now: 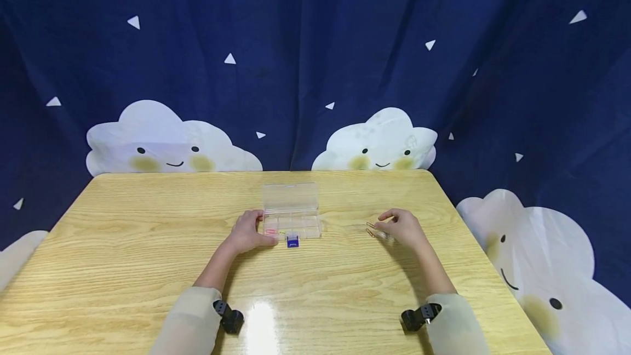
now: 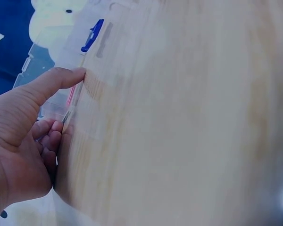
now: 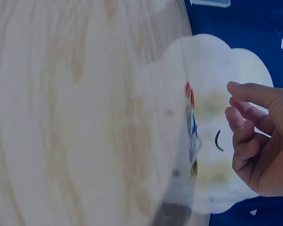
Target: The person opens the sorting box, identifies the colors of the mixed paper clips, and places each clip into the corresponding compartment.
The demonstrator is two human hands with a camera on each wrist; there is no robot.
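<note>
A clear plastic compartment box [image 1: 309, 223] lies on the table with its lid [image 1: 291, 196] folded back and a blue latch [image 1: 293, 241] at its front. My left hand [image 1: 245, 233] holds the box's left end, thumb along the front edge and fingers curled at the side. Pink paper clips [image 1: 270, 232] lie in the front left compartment, with something yellow beside them. My right hand [image 1: 401, 227] hovers over a small pile of paper clips, fingers loosely bent and apart, nothing between them. Red clips [image 3: 190, 96] show at one end of the pile, yellowish ones [image 3: 194, 168] at the other.
The wooden table [image 1: 148, 245] bears the box near its middle and the clips to the right. A dark blue curtain [image 1: 276, 26] with white clouds and triangles hangs behind the far edge and along the sides. Each wrist carries a small black camera [image 1: 231, 321].
</note>
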